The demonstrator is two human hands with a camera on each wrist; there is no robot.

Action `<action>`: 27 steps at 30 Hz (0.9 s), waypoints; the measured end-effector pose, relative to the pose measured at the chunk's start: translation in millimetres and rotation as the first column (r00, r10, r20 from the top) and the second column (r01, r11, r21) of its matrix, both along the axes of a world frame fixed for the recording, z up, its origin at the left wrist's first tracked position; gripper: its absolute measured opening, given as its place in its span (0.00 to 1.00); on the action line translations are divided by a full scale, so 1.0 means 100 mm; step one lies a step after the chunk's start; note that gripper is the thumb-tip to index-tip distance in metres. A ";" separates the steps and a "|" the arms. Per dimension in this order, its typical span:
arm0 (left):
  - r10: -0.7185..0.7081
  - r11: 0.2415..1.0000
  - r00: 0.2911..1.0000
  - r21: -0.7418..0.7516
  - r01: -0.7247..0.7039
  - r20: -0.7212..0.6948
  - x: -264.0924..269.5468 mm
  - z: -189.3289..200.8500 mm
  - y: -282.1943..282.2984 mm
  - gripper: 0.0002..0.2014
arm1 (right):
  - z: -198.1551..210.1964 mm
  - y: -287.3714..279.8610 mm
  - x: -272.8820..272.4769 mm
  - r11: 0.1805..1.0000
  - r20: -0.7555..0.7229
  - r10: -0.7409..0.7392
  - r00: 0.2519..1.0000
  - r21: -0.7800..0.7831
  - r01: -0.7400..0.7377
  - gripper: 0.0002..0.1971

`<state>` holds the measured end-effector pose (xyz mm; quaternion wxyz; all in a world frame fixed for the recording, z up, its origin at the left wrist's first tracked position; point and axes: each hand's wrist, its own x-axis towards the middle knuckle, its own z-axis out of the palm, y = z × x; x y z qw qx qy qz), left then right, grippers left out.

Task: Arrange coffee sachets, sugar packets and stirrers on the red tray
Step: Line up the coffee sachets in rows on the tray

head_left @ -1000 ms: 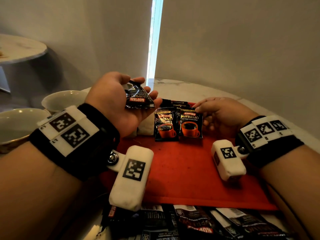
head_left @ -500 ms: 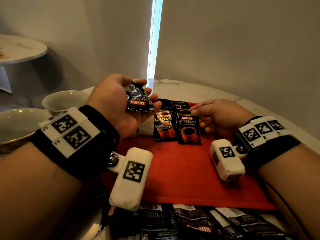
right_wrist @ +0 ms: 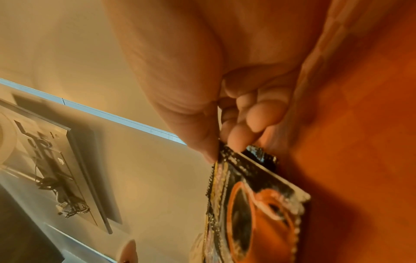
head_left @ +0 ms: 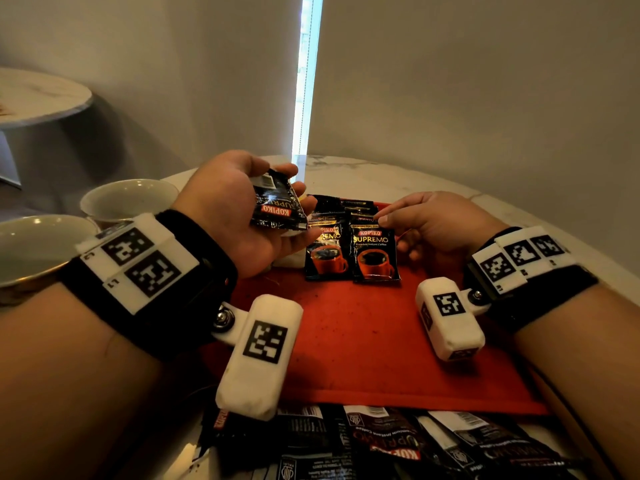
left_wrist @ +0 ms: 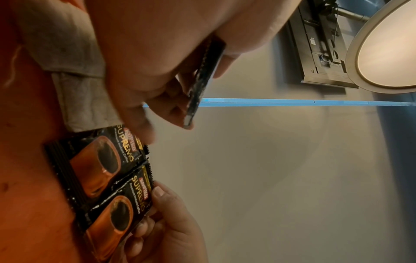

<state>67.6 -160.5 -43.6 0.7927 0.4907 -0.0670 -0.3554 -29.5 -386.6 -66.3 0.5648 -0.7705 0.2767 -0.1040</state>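
The left hand (head_left: pixel 239 216) is raised over the far-left corner of the red tray (head_left: pixel 363 341), fingers curled round a spare coffee sachet (head_left: pixel 277 206), likely staged as next in the row. The right hand (head_left: pixel 429 223) pinches the top edge of the right-hand tray sachet (head_left: pixel 375 254), apparently squaring it against the left-hand tray sachet (head_left: pixel 323 258). More sachets (head_left: pixel 398 445) lie on the tabletop (head_left: pixel 381 174), near edge.

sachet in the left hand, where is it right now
In the head view the held sachet sits in the raised left hand, left of centre, above the far left corner of the red tray, just beside the two face-up sachets.
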 end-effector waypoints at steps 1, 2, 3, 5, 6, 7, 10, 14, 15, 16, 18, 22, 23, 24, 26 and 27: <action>-0.014 1.000 1.000 0.020 0.014 0.002 0.00 -0.01 0.00 0.22 | 0.00 0.00 0.00 1.000 0.000 -0.002 1.000 0.003 0.002 0.04; -0.029 0.999 1.000 0.036 0.029 0.002 0.01 -0.01 0.00 0.21 | 0.00 0.00 0.00 1.000 0.001 -0.003 1.000 0.006 0.003 0.04; -0.046 0.998 0.999 0.051 0.046 -0.001 0.01 -0.01 0.00 0.21 | 0.00 0.00 0.00 1.000 0.001 -0.003 1.000 0.008 0.003 0.05; -0.086 0.993 0.996 0.077 0.087 -0.015 0.02 -0.02 0.00 0.19 | 0.00 -0.01 0.00 1.000 0.001 -0.001 1.000 0.006 0.001 0.06; -0.111 0.990 0.993 0.084 0.113 -0.026 0.03 -0.03 0.00 0.18 | -0.01 -0.02 0.00 1.000 0.002 -0.001 1.000 0.003 0.001 0.07; -0.137 0.986 0.990 0.088 0.139 -0.036 0.03 -0.04 0.00 0.17 | 0.00 -0.01 0.00 1.000 0.003 -0.002 1.000 0.002 0.002 0.08; -0.161 0.981 0.986 0.105 0.165 -0.039 0.05 -0.06 -0.01 0.17 | 0.01 0.01 0.00 1.000 0.002 -0.015 1.000 -0.018 0.015 0.10; -0.163 0.982 0.986 0.095 0.166 -0.034 0.06 -0.08 -0.02 0.16 | 0.03 0.02 0.00 0.997 0.027 -0.056 0.998 -0.058 0.058 0.10; -0.160 0.982 0.987 0.093 0.162 -0.032 0.07 -0.08 -0.02 0.16 | 0.03 0.02 0.00 0.995 0.042 -0.072 0.997 -0.064 0.075 0.10; -0.155 0.983 0.987 0.091 0.158 -0.033 0.08 -0.08 -0.02 0.16 | 0.04 0.03 0.01 0.994 0.056 -0.086 0.995 -0.069 0.089 0.09; -0.155 0.984 0.987 0.084 0.158 -0.038 0.09 -0.09 -0.03 0.15 | 0.06 0.05 0.01 0.992 0.076 -0.097 0.992 -0.070 0.102 0.08; -0.154 0.985 0.987 0.074 0.157 -0.038 0.09 -0.10 -0.03 0.15 | 0.14 0.11 -0.02 0.999 -0.010 -0.021 1.000 -0.042 0.021 0.11; -0.151 0.986 0.988 0.069 0.153 -0.037 0.09 -0.10 -0.03 0.15 | 0.17 0.14 -0.04 0.999 -0.056 0.019 0.998 -0.025 -0.020 0.12; -0.145 0.987 0.989 0.066 0.147 -0.035 0.09 -0.10 -0.03 0.15 | 0.19 0.15 -0.06 0.998 -0.104 0.066 0.992 -0.007 -0.067 0.13; -0.127 0.989 0.992 0.071 0.128 -0.029 0.09 -0.10 -0.03 0.15 | 0.25 0.19 -0.09 0.986 -0.192 0.166 0.967 0.045 -0.160 0.13; -0.120 0.990 0.992 0.074 0.122 -0.027 0.09 -0.10 -0.03 0.15 | 0.27 0.20 -0.11 0.977 -0.231 0.211 0.950 0.075 -0.199 0.13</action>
